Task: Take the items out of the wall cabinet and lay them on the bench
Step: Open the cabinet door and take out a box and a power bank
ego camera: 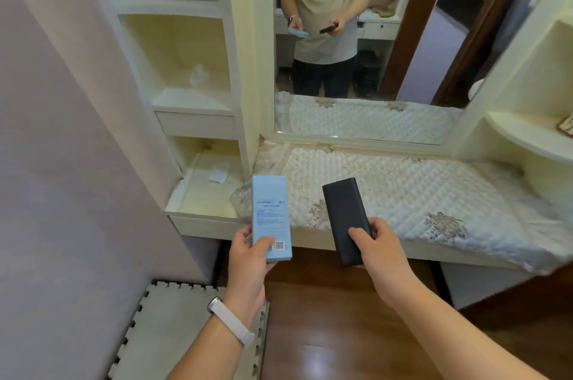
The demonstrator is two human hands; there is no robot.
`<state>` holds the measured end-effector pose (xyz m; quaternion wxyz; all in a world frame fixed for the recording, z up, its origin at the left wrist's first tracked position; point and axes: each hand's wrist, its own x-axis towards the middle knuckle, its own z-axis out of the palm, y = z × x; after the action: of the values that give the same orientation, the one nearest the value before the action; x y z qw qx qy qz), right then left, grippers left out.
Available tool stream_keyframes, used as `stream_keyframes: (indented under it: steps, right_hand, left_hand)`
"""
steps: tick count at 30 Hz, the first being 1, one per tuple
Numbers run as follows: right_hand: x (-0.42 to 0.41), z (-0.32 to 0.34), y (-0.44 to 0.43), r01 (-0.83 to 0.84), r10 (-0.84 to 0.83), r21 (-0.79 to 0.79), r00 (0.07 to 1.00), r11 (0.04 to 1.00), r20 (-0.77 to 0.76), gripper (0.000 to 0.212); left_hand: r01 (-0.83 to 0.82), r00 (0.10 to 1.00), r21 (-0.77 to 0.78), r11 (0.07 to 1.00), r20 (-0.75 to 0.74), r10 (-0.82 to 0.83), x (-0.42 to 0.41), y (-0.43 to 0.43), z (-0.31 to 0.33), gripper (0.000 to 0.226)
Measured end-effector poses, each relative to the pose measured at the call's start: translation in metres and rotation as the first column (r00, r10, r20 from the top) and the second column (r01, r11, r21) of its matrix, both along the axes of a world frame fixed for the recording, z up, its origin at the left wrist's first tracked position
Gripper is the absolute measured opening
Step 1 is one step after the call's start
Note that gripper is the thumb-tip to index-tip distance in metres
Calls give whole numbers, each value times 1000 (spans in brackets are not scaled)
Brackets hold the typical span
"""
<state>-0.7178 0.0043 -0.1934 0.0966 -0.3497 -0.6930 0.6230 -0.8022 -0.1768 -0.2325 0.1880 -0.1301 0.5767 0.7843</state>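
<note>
Quilted cloth covers the desk [403,193], above whose near edge the left hand [248,265] pinches a light, stiff blue box [270,218] and the right hand [383,251] a probably heavier, slick black power bank [345,218], both gripped at their near ends.

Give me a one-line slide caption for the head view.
Left hand holds blue box, right hand black slab, above quilted bench.

Soft indoor light, floor [313,361] glare, edges warped, slight blur

Pale blue box [271,218], black slab [347,218], cream quilted bench cover [418,193] (brownish floral motifs).
</note>
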Motion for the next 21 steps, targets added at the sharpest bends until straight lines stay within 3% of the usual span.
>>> stream_keyframes:
  steps: [8,21]
  right_hand:
    - [-68,-21,55,61,-61,-11,998,998,18,14]
    - [-224,-56,176,-126,135,-120,989,985,67,9]
  left_hand:
    - [44,999,-10,999,26,-44,-70,51,-13,32]
    - [-78,991,-154,985,93,93,-215,158,-21,36]
